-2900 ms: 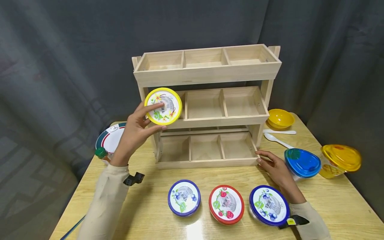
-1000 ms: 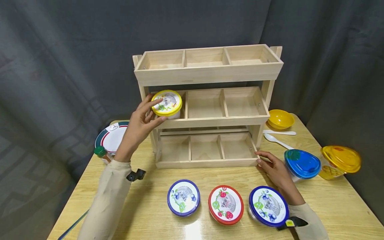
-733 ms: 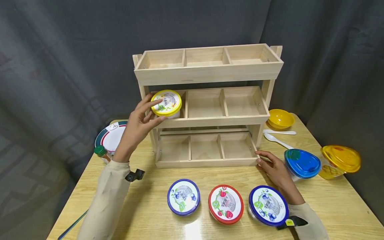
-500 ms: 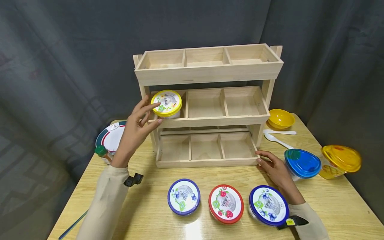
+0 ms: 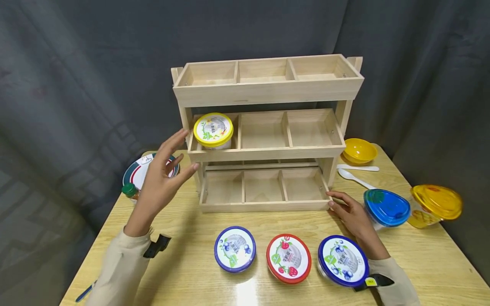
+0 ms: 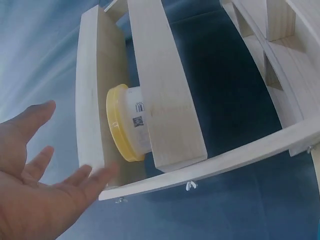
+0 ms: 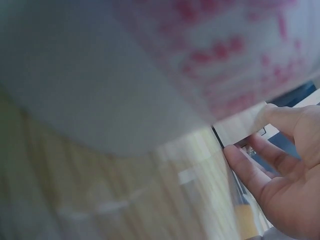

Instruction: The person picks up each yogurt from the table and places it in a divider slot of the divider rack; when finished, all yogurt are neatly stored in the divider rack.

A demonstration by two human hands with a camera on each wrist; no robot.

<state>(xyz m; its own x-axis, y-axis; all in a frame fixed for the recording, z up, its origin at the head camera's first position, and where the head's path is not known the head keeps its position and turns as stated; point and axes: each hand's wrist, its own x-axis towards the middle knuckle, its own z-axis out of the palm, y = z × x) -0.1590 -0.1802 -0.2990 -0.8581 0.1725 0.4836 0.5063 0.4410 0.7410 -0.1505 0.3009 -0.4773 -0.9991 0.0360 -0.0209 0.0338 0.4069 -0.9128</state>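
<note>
A tub with a yellow lid (image 5: pixel 213 130) sits in the left compartment of the middle tier of a wooden three-tier rack (image 5: pixel 268 94). My left hand (image 5: pixel 158 180) is just left of the tub, fingers spread and holding nothing; the left wrist view shows a gap between the hand and the tub's lid (image 6: pixel 118 122). At the bottom tier's right front corner, my right hand (image 5: pixel 354 219) pinches the wood between thumb and fingers. In front of the rack stand a blueberry tub (image 5: pixel 235 249), a red-lidded strawberry tub (image 5: pixel 289 258) and another blueberry tub (image 5: pixel 343 260).
At the right are a yellow bowl (image 5: pixel 359 151), a white spoon (image 5: pixel 355 178), a blue-lidded container (image 5: pixel 386 208) and a yellow-lidded container (image 5: pixel 436 204). On the left lie a plate (image 5: pixel 138 172) and a green-capped bottle (image 5: pixel 130 191). A tub's side blocks much of the right wrist view.
My left hand lowered the yellow-lidded tub into the middle tier's left compartment, let go, and drew back left and down. The right hand stays at the rack's corner.
</note>
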